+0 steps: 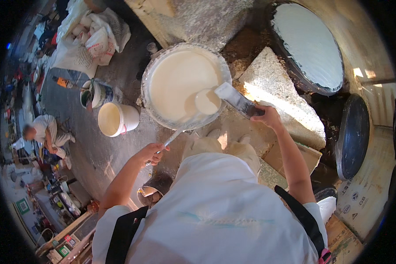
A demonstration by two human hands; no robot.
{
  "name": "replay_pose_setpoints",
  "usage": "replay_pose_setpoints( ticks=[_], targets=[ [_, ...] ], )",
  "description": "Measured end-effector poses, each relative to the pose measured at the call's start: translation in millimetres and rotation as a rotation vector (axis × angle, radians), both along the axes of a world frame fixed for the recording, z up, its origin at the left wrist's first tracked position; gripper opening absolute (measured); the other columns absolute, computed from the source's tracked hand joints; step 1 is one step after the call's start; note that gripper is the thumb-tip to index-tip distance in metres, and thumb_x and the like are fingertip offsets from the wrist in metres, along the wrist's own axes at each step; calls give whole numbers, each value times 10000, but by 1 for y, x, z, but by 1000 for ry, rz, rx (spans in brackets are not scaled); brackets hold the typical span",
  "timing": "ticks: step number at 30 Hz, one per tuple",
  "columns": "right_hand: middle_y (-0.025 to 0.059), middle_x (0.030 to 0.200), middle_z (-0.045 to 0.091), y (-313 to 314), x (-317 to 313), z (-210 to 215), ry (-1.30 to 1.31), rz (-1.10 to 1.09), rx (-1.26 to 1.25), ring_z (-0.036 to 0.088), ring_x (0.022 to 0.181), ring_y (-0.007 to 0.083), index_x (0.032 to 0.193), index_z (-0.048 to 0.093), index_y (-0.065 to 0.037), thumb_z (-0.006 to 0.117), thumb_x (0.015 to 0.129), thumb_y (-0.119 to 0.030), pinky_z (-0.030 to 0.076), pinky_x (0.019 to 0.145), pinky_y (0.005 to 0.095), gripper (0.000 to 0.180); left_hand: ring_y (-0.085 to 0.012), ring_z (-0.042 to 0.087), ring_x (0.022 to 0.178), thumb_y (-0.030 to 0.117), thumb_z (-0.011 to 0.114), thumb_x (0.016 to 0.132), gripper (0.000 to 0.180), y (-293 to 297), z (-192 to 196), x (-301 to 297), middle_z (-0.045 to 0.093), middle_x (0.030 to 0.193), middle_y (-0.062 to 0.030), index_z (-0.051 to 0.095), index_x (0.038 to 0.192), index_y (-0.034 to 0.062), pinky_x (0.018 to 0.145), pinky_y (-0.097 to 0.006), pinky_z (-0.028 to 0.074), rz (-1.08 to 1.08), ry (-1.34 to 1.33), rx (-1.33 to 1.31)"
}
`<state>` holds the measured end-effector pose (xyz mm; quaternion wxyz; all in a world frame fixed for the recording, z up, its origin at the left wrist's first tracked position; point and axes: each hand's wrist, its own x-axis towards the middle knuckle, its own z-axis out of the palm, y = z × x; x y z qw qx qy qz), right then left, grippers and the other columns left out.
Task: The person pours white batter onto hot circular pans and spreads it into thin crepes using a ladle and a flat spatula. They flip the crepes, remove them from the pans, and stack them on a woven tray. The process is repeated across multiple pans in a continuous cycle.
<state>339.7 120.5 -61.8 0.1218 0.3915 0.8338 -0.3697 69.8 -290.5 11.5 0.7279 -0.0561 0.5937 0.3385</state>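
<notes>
From the head camera, the left hand (153,152) is curled shut around the thin handle of a ladle (207,102), whose round bowl, full of pale batter, sits just inside the near rim of the basin (150,70). The basin is wide and round, nearly full of the same cream-coloured batter, and its crusted edge comes close to the person's knees on the near side. The right hand (268,115) is closed on the dark handle of a flat scraper (234,97); the pale blade points left and touches, or nearly touches, the ladle bowl over the basin's right rim, though the view is too small to say which.

Just right of the basin lies a rough, batter-crusted stone slab (277,94), its near edge under the right wrist. Far right, a large round griddle (310,46) is coated white up to its dark rim; a second dark round plate (354,136) stands right of the slab, near the wall.

Left of the basin there is open grey floor. A white bucket (116,119) stands there, well apart from the basin's edge, with a smaller can (97,93) just beyond it. White sacks (90,37) lie at the far left. Another person (46,132) crouches at the left, well clear of both hands.
</notes>
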Motion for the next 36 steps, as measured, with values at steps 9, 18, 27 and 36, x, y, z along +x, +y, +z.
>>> replay_pose_setpoints(
  ticks=[9,18,27,36],
  targets=[
    [79,967,660,68,129,24,380,-432,-255,604,834,152,1138,592,2,805,640,-267,460,767,300,605,-39,240,420,296,507,918,225,217,63,33,250,537,80,525,994,85,391,-213,202,-416,264,61],
    [58,1055,608,90,494,85,737,-1100,-379,553,938,136,1189,563,-24,785,655,-324,432,819,277,651,-15,248,385,287,463,936,286,495,65,286,262,534,81,484,1107,58,337,-183,232,-775,-140,424],
    [168,1083,614,86,641,26,-56,-1679,468,600,986,254,1200,565,-173,715,707,-381,481,795,368,556,-90,351,456,294,542,894,251,665,6,569,389,521,17,590,896,48,442,-281,290,-1158,647,1024],
    [170,1049,627,97,667,-1,-100,-1849,632,621,929,291,1169,584,-111,726,693,-368,483,796,367,560,-132,468,530,213,573,872,237,701,37,607,530,611,-75,601,1038,47,511,-295,387,-951,1013,1386]
  ],
)
